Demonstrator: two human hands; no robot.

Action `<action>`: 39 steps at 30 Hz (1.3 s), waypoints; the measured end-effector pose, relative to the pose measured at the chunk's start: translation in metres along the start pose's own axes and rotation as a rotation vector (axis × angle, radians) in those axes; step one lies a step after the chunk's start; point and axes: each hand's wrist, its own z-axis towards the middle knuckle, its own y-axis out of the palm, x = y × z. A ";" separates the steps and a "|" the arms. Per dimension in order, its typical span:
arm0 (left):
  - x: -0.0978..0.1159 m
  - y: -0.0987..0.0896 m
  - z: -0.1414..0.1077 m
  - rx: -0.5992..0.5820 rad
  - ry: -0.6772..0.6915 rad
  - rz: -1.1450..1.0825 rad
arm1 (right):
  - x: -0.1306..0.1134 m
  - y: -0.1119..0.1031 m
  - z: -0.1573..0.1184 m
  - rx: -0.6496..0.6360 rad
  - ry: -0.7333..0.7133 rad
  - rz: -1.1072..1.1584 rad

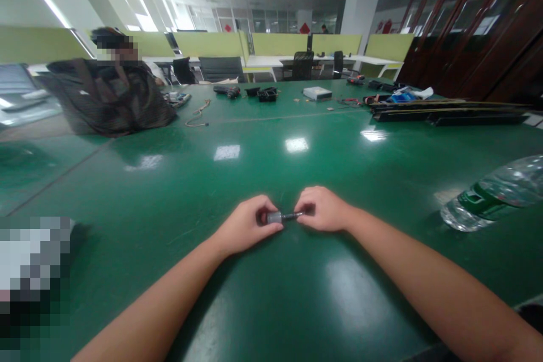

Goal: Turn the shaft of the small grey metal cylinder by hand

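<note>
hands point(248, 223) hold cylinder point(274, 217) (inside table edge point(292, 82))

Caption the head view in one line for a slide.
Left hand and right hand hold a small dark-and-clear object over a glossy green table.

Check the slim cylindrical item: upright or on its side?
On its side: the slim cylindrical item runs crosswise from the left hand to the right hand.

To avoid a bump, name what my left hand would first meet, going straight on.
Likely the right hand, which faces the left hand along the small object both hold; depth is unclear.
</note>
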 end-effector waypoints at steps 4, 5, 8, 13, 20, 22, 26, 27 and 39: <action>0.000 0.000 0.000 0.001 -0.001 -0.003 | 0.002 -0.005 -0.001 -0.010 0.022 0.018; 0.001 0.000 0.000 0.002 -0.002 -0.004 | 0.003 -0.006 -0.002 -0.016 0.031 0.028; 0.001 0.000 0.000 0.003 -0.003 -0.009 | 0.010 -0.013 -0.004 -0.040 0.079 0.074; 0.001 0.000 -0.001 -0.003 -0.005 -0.012 | 0.018 -0.022 -0.008 -0.059 0.152 0.147; 0.002 0.000 0.000 0.008 -0.010 0.011 | 0.010 -0.011 -0.003 -0.066 0.126 0.178; 0.003 0.000 0.000 0.015 -0.013 0.014 | 0.006 -0.003 0.002 -0.035 0.121 0.177; 0.002 -0.002 0.000 0.028 0.000 -0.003 | -0.001 0.010 0.009 0.061 0.124 0.116; 0.001 -0.003 0.000 0.022 0.013 -0.024 | -0.002 0.011 0.010 0.073 0.126 0.114; 0.005 -0.002 0.001 0.012 0.017 -0.021 | -0.007 0.012 0.010 0.056 0.043 0.083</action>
